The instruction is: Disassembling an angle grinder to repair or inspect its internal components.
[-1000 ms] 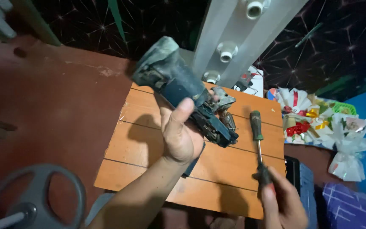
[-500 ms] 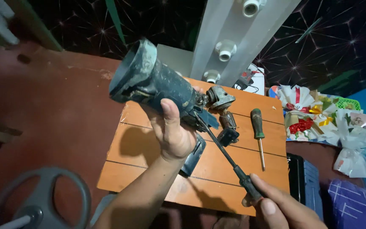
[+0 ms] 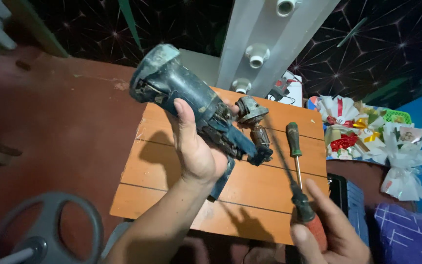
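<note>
While my left hand grips the grimy blue-black power tool body above the far edge of the orange wooden slatted table, fingers wrapped tight round its middle, my right hand closes on a red-handled screwdriver, its shaft angled up toward the tool's metal gear head. A green-handled screwdriver lies near the right edge. Judging by the exposed, loose parts, disassembly looks partway done; the head remains attached.

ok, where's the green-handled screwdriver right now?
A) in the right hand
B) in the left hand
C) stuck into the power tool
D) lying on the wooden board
D: the green-handled screwdriver lies loose on the wooden board; the right hand grips a different, red-handled screwdriver, and the left hand holds the power tool.
</note>
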